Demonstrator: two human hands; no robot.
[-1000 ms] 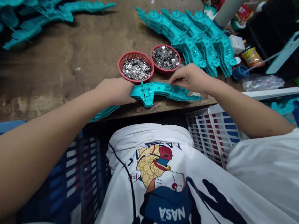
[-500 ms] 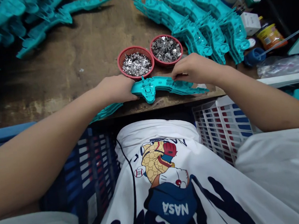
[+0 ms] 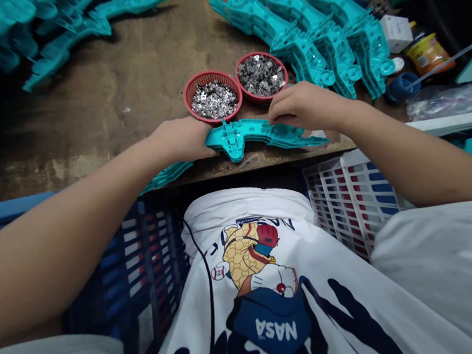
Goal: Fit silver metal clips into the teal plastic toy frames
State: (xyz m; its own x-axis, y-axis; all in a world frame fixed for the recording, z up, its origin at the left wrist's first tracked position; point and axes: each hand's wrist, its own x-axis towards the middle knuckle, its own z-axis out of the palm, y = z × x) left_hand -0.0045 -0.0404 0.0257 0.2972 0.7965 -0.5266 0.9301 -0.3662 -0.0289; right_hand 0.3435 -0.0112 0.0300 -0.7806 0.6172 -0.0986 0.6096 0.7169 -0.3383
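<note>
A stack of long, curved teal plastic parts point(image 3: 233, 140) lies along the table's front edge. My left hand point(image 3: 187, 140) is closed around its left stretch, and the left tips stick out below my wrist. My right hand point(image 3: 296, 108) is over the right half, thumb and fingers pinched together at the top part's surface. Whatever sits between those fingertips is hidden. Just behind the stack stand two red plastic baskets filled with small shiny metal clips: the left basket point(image 3: 187, 97) and the right basket point(image 3: 286, 79), which is close to my right fingers.
More stacked teal parts point(image 3: 302, 35) stand in rows at the back right, with a loose pile point(image 3: 64, 35) at the far left. A white box point(image 3: 396, 33), a blue cup point(image 3: 401, 87) and bags crowd the right. Below the edge are a blue crate point(image 3: 160, 247) and a white crate point(image 3: 348, 190).
Both hands stay on the teal stack in nearly the same pose. The whole view has shifted very slightly; nothing was visibly taken or let go.
</note>
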